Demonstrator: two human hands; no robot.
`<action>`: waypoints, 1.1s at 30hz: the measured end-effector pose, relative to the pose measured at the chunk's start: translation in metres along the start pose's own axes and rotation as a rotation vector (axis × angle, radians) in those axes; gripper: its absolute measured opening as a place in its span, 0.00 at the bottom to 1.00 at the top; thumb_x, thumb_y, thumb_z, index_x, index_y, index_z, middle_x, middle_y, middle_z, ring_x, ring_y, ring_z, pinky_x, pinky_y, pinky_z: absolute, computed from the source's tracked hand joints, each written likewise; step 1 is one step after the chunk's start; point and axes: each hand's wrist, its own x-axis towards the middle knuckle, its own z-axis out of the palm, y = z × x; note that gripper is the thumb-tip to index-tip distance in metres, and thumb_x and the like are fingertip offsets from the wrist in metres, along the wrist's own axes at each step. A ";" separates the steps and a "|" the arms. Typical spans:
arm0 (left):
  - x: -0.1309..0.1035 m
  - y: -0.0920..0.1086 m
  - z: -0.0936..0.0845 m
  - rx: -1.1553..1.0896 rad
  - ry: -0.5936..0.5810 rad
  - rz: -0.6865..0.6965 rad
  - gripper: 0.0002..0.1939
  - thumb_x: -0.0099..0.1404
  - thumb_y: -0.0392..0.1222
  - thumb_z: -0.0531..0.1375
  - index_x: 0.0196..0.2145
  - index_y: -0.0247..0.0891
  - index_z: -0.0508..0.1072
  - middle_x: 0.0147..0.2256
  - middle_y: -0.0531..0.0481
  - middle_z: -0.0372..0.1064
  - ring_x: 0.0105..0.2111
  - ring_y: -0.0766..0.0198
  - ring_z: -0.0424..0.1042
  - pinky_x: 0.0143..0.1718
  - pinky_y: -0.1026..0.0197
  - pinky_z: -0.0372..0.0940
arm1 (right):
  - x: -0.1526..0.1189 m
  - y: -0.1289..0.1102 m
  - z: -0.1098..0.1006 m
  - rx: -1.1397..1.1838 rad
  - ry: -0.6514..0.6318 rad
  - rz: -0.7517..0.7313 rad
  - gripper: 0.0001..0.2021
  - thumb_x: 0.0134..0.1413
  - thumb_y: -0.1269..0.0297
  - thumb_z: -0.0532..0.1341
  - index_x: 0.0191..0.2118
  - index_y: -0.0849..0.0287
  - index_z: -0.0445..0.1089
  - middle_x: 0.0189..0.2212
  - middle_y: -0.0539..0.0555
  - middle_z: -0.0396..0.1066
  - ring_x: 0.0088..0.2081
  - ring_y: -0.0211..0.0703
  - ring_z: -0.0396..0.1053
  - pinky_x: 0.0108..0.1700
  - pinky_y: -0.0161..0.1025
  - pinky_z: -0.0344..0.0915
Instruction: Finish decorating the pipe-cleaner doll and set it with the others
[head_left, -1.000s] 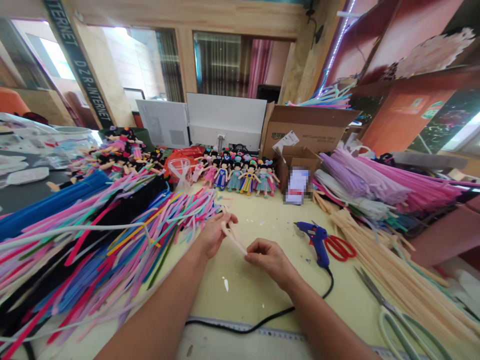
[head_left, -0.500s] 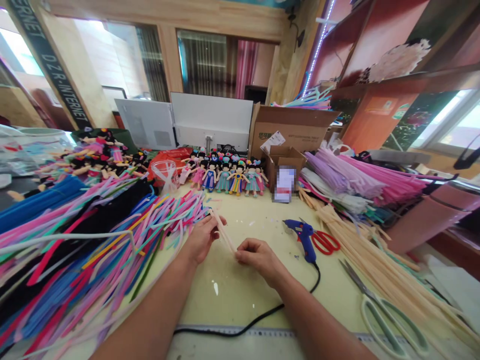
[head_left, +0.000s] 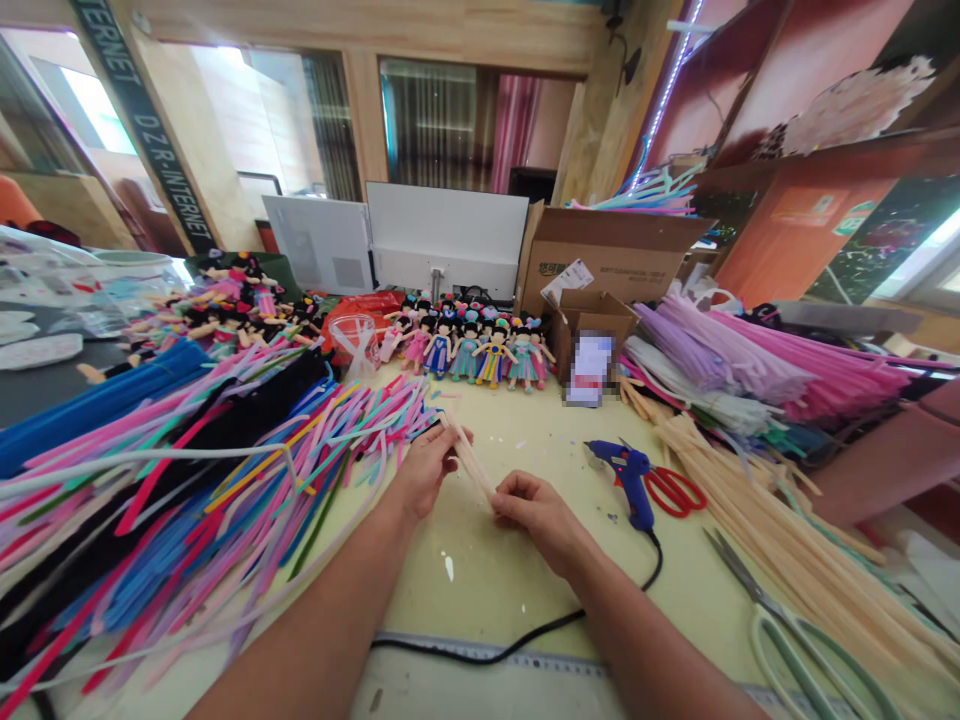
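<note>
Pale, cream-coloured pipe cleaners (head_left: 474,466) run slantwise between my two hands above the pale yellow tabletop (head_left: 517,580). Closed fingers of my left hand (head_left: 427,468) pinch their upper end. At the lower end, the thumb and forefinger of my right hand (head_left: 534,512) are pressed together on them. How many strands there are I cannot tell. To the right of my right hand lies a blue glue gun (head_left: 630,480), its black cord (head_left: 540,628) curving beneath my right forearm. Loose coloured pipe cleaners (head_left: 300,480) are heaped left of my left hand.
Small dolls (head_left: 480,350) stand in rows at the back, before a white monitor (head_left: 450,235) and a cardboard box (head_left: 622,255). Red-handled scissors (head_left: 675,490), larger pale-green-handled scissors (head_left: 795,640) and beige pipe cleaners (head_left: 780,520) lie on the right. A ruler (head_left: 547,660) runs along the front.
The whole view has shifted, so everything appears farther right. Both hands keep hold of the pale pipe cleaners in nearly the same pose.
</note>
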 end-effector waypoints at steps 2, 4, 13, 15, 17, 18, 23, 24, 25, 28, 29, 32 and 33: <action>0.000 0.000 0.000 -0.007 0.003 -0.001 0.12 0.49 0.50 0.65 0.24 0.37 0.75 0.26 0.51 0.69 0.26 0.67 0.63 0.26 0.65 0.54 | -0.002 -0.002 0.001 -0.007 -0.032 0.005 0.17 0.36 0.55 0.71 0.24 0.59 0.65 0.21 0.46 0.66 0.25 0.33 0.63 0.32 0.34 0.60; 0.001 -0.001 -0.001 -0.015 0.003 -0.003 0.12 0.49 0.49 0.65 0.24 0.37 0.75 0.25 0.51 0.68 0.25 0.67 0.62 0.26 0.65 0.55 | -0.004 -0.005 0.003 -0.017 -0.076 0.017 0.18 0.37 0.53 0.71 0.26 0.59 0.65 0.22 0.47 0.68 0.25 0.33 0.64 0.32 0.34 0.61; -0.001 -0.003 0.001 -0.017 -0.006 -0.027 0.11 0.51 0.48 0.64 0.24 0.36 0.74 0.25 0.51 0.67 0.25 0.68 0.62 0.26 0.65 0.55 | -0.006 -0.010 0.007 -0.021 -0.046 0.037 0.22 0.34 0.46 0.70 0.22 0.60 0.65 0.21 0.47 0.68 0.23 0.34 0.65 0.31 0.35 0.63; 0.000 -0.003 0.001 -0.013 0.001 -0.024 0.11 0.52 0.47 0.64 0.24 0.36 0.74 0.25 0.51 0.67 0.25 0.68 0.62 0.27 0.65 0.55 | -0.005 -0.010 0.006 -0.011 -0.017 0.022 0.21 0.34 0.48 0.70 0.21 0.60 0.65 0.19 0.46 0.67 0.22 0.33 0.64 0.31 0.35 0.63; 0.000 -0.003 0.001 -0.009 0.009 -0.021 0.10 0.52 0.46 0.64 0.24 0.36 0.75 0.25 0.51 0.68 0.25 0.68 0.63 0.26 0.66 0.55 | -0.004 -0.009 0.006 -0.002 0.005 0.016 0.19 0.34 0.51 0.71 0.20 0.59 0.65 0.18 0.46 0.66 0.22 0.33 0.63 0.31 0.35 0.63; 0.001 -0.003 0.001 -0.007 0.014 -0.020 0.10 0.52 0.46 0.64 0.23 0.36 0.75 0.25 0.51 0.68 0.26 0.68 0.63 0.26 0.66 0.54 | -0.003 -0.009 0.006 0.001 0.012 0.012 0.18 0.34 0.52 0.71 0.20 0.60 0.65 0.18 0.46 0.66 0.22 0.33 0.63 0.31 0.35 0.63; 0.002 -0.004 0.001 0.003 0.022 -0.021 0.11 0.50 0.47 0.64 0.23 0.36 0.75 0.25 0.51 0.69 0.25 0.67 0.62 0.26 0.65 0.54 | -0.003 -0.008 0.006 0.007 0.019 -0.002 0.15 0.34 0.56 0.70 0.19 0.59 0.66 0.18 0.46 0.66 0.23 0.34 0.64 0.32 0.36 0.63; 0.002 -0.004 0.001 0.005 0.022 -0.020 0.11 0.50 0.47 0.64 0.23 0.36 0.75 0.25 0.51 0.69 0.25 0.67 0.62 0.26 0.65 0.54 | -0.003 -0.008 0.006 0.008 0.021 0.004 0.15 0.33 0.56 0.70 0.19 0.59 0.66 0.18 0.46 0.67 0.23 0.34 0.64 0.32 0.36 0.63; 0.002 -0.004 0.001 0.005 0.022 -0.019 0.11 0.49 0.48 0.65 0.23 0.36 0.75 0.25 0.51 0.69 0.25 0.67 0.62 0.26 0.65 0.53 | -0.003 -0.009 0.007 0.010 0.022 0.013 0.15 0.33 0.57 0.70 0.20 0.59 0.66 0.18 0.46 0.67 0.22 0.34 0.64 0.32 0.36 0.63; 0.003 -0.003 0.000 -0.001 0.016 -0.014 0.12 0.46 0.48 0.66 0.24 0.37 0.76 0.26 0.50 0.70 0.26 0.67 0.62 0.26 0.65 0.54 | -0.003 -0.010 0.008 0.024 0.024 0.047 0.14 0.32 0.58 0.70 0.20 0.59 0.65 0.18 0.45 0.67 0.22 0.33 0.64 0.31 0.35 0.63; 0.003 -0.003 0.000 -0.003 0.012 -0.014 0.12 0.46 0.49 0.66 0.24 0.37 0.76 0.27 0.50 0.70 0.26 0.66 0.63 0.26 0.65 0.54 | -0.003 -0.010 0.008 0.028 0.024 0.055 0.14 0.33 0.58 0.69 0.20 0.59 0.65 0.19 0.46 0.68 0.22 0.33 0.64 0.31 0.35 0.63; 0.003 -0.003 0.000 -0.008 0.008 -0.016 0.13 0.46 0.49 0.66 0.24 0.36 0.77 0.29 0.48 0.72 0.27 0.65 0.64 0.28 0.64 0.56 | -0.003 -0.011 0.010 0.035 0.025 0.059 0.13 0.33 0.59 0.68 0.20 0.59 0.65 0.18 0.46 0.69 0.21 0.33 0.65 0.30 0.35 0.63; 0.003 -0.003 0.000 -0.008 0.010 -0.016 0.13 0.46 0.49 0.66 0.24 0.36 0.77 0.29 0.48 0.73 0.28 0.65 0.64 0.28 0.64 0.56 | -0.003 -0.010 0.010 0.035 0.026 0.059 0.12 0.33 0.60 0.68 0.20 0.59 0.65 0.18 0.46 0.69 0.21 0.33 0.65 0.29 0.35 0.62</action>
